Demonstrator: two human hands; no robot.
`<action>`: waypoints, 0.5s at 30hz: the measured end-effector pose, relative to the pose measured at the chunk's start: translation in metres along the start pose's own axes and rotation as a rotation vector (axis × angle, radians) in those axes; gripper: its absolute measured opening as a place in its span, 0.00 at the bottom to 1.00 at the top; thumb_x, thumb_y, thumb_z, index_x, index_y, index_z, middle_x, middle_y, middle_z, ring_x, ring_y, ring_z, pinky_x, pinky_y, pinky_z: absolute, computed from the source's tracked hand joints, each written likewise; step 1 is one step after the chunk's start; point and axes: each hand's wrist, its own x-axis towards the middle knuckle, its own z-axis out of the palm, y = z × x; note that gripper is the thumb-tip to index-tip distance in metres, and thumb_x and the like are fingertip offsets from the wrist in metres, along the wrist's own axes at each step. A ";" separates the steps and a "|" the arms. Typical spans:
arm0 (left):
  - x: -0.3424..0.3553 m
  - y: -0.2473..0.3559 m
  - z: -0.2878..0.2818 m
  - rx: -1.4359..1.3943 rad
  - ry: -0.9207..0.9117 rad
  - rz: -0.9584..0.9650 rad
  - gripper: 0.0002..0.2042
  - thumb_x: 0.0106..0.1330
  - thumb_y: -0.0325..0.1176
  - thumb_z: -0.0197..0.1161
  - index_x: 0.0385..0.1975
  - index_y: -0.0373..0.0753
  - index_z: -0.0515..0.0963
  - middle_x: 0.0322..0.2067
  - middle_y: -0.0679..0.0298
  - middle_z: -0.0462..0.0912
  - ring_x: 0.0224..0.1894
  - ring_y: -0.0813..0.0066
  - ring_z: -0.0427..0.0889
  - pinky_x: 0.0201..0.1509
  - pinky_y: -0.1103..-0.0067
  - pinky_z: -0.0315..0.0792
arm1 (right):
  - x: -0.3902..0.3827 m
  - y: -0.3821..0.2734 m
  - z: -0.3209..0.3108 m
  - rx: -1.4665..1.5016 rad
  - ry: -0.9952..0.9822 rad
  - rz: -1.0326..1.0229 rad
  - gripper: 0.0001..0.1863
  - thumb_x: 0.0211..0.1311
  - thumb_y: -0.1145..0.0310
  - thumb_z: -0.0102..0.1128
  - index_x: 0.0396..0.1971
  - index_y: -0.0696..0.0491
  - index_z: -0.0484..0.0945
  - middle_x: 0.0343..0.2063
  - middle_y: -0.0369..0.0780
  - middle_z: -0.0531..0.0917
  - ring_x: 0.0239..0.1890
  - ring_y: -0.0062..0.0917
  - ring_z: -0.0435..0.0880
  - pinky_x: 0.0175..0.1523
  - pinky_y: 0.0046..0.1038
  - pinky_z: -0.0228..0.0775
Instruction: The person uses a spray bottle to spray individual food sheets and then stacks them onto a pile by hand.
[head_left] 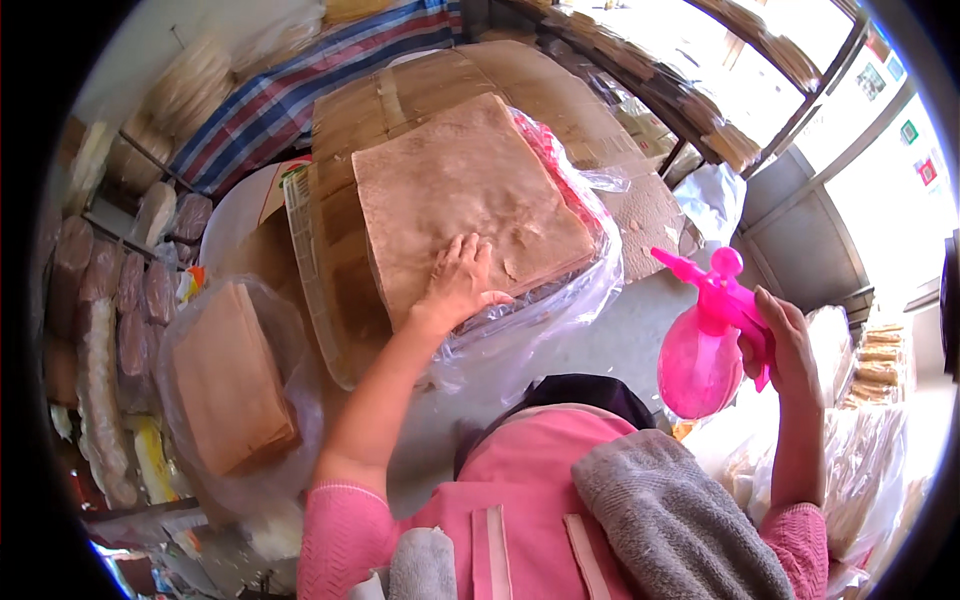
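My left hand (pixel 458 283) lay flat, fingers spread and gripping nothing, on the near edge of the stack of thin brown sheets (pixel 465 195). That stack sat in an opened clear plastic bag (pixel 560 300) on flattened cardboard (pixel 350 150). My right hand (pixel 785 350) was closed around the neck of a pink spray bottle (pixel 700 345), held up in the air to the right of the stack, its nozzle pointing back toward the sheets. To the left of the stack, a second, smaller pile of brown sheets (pixel 230 380) rested in its own clear bag. A grey towel (pixel 670 520) lay across my pink apron, nearer me than the stack.
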 end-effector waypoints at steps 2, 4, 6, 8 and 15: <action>0.004 -0.006 0.003 -0.011 -0.042 0.040 0.43 0.45 0.59 0.64 0.55 0.31 0.64 0.57 0.45 0.64 0.61 0.49 0.60 0.63 0.63 0.58 | -0.008 0.016 -0.008 0.092 0.019 0.025 0.22 0.64 0.51 0.48 0.30 0.59 0.75 0.10 0.36 0.72 0.07 0.16 0.67 0.11 0.17 0.57; 0.007 -0.007 0.001 0.009 -0.059 0.079 0.42 0.48 0.60 0.62 0.55 0.31 0.64 0.57 0.43 0.64 0.61 0.48 0.62 0.63 0.64 0.60 | -0.013 0.030 -0.008 0.169 0.031 0.048 0.22 0.64 0.52 0.49 0.30 0.59 0.74 0.10 0.36 0.71 0.07 0.17 0.67 0.12 0.17 0.57; 0.010 -0.009 0.005 0.066 -0.088 0.114 0.41 0.49 0.59 0.62 0.55 0.30 0.64 0.56 0.42 0.65 0.59 0.48 0.64 0.62 0.64 0.61 | -0.020 0.038 -0.003 0.225 0.055 0.074 0.21 0.64 0.53 0.50 0.30 0.60 0.74 0.11 0.37 0.72 0.07 0.17 0.67 0.12 0.17 0.57; 0.013 -0.013 0.007 0.087 -0.102 0.145 0.39 0.51 0.57 0.61 0.55 0.31 0.63 0.55 0.41 0.66 0.58 0.48 0.66 0.60 0.65 0.63 | -0.024 0.040 -0.002 0.248 0.019 0.054 0.21 0.64 0.53 0.50 0.30 0.60 0.74 0.11 0.37 0.72 0.07 0.17 0.67 0.12 0.17 0.57; 0.018 -0.010 0.014 0.168 -0.055 0.208 0.23 0.58 0.38 0.57 0.51 0.32 0.67 0.50 0.40 0.69 0.49 0.45 0.73 0.50 0.64 0.72 | -0.042 0.044 0.002 0.245 -0.042 0.014 0.21 0.62 0.54 0.53 0.29 0.60 0.74 0.13 0.37 0.74 0.10 0.16 0.68 0.15 0.17 0.56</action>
